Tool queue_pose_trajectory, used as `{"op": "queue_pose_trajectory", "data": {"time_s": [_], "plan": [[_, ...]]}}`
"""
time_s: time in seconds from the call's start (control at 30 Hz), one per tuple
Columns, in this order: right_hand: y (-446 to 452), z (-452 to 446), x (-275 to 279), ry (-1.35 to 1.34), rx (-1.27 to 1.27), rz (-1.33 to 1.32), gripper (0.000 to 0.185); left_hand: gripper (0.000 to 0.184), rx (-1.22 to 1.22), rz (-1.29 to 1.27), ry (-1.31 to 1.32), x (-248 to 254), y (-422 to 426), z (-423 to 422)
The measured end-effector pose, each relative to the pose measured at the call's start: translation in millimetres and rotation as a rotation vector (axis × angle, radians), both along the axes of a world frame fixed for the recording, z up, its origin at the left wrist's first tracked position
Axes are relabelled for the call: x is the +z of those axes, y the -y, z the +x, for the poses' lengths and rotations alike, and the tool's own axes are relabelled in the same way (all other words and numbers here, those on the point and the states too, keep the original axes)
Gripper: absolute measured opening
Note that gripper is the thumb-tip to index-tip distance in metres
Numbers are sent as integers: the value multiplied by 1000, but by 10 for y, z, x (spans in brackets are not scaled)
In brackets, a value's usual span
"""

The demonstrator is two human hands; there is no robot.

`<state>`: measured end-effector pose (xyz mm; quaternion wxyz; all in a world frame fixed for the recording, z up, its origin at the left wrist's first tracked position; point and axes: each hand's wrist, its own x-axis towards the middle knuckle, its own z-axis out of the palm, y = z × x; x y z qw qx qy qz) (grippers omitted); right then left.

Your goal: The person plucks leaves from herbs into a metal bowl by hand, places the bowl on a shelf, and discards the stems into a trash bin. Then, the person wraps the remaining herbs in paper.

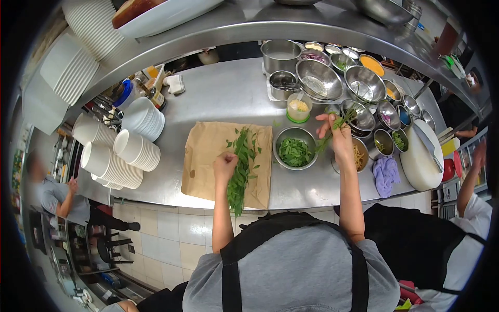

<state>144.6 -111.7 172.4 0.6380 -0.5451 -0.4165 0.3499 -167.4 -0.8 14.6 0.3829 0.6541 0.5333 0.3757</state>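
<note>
My left hand point(225, 166) is closed at the left side of a pile of leafy green herb sprigs point(240, 177). Whatever is between its fingers is hidden. The pile lies on a flattened brown paper bag point(200, 151), its lower end hanging past the table's front edge. My right hand point(340, 138) is raised right of a steel bowl point(315, 161) and pinches a thin herb sprig point(349, 115) with long stems. Picked green leaves point(295, 152) fill the lower part of that bowl, which stands just right of the bag.
Stacked white bowls point(112, 161) stand on the left. Several steel bowls point(365, 83) and a green-based tub point(299, 108) crowd the back right. A purple cloth point(385, 177) and a white board with a knife point(423, 156) lie right. A steel shelf point(249, 32) overhangs. A co-worker point(431, 244) stands close at right.
</note>
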Motion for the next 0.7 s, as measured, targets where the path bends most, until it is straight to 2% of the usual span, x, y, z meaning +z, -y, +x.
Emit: {"op": "queue_pose_trajectory", "data": {"time_s": [0.03,0.13,0.23,0.33,0.37,0.47,0.5,0.57,0.7], "plan": [[21,-8,29,-41,25,-26,38,8,-46,-43,135,12,-45,-31],[48,-73,46,-22,32,-126,32,6,60,-252,242,100,-87,-43],[-4,-211,-37,182,-27,-54,21,9,124,-383,415,291,0,31],[-13,-332,-50,188,55,14,17,6,18,-436,927,354,0,71],[40,-329,-14,244,102,-148,19,6,-8,-484,1044,352,20,110],[4,-468,-199,271,193,-77,20,8,-99,-614,1409,417,13,344],[-23,-504,-290,285,154,-34,21,12,-189,-669,1499,333,-18,407],[-25,-536,-374,348,46,2,23,14,-211,-719,1549,529,54,615],[51,-469,-332,136,39,-12,24,17,-246,-795,1665,607,73,954]]}}
